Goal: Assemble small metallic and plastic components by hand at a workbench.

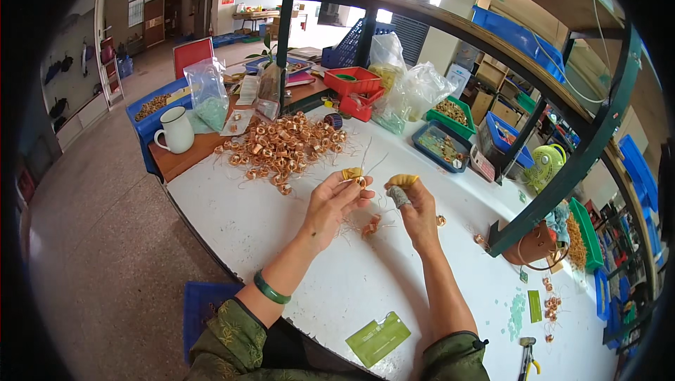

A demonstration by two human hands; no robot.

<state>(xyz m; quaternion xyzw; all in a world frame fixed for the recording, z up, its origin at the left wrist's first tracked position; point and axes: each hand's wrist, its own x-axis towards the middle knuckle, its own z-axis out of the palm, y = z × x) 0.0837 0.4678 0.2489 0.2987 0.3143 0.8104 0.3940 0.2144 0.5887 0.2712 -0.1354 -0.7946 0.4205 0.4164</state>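
Over the white table, my left hand (330,205) is closed in a pinch on a small copper coil (361,182), whose thin wire leads stick up past the fingertips. Just to its right, my right hand (416,211) has thumb and forefinger pressed together. Whether a wire end is between them is too small to tell. Yellow finger covers show on both hands, and a grey wrap (399,196) is around the right thumb. Below the hands lie a few loose copper coils (371,225). A large heap of copper coils (281,145) spreads at the far left.
A white mug (176,130) stands left of the heap. Red bins (355,82), plastic bags (415,93) and a dark tray (441,146) stand behind. A green shelf post (562,142) rises on the right. Nearer are a green card (378,339) and a yellow-handled tool (529,360).
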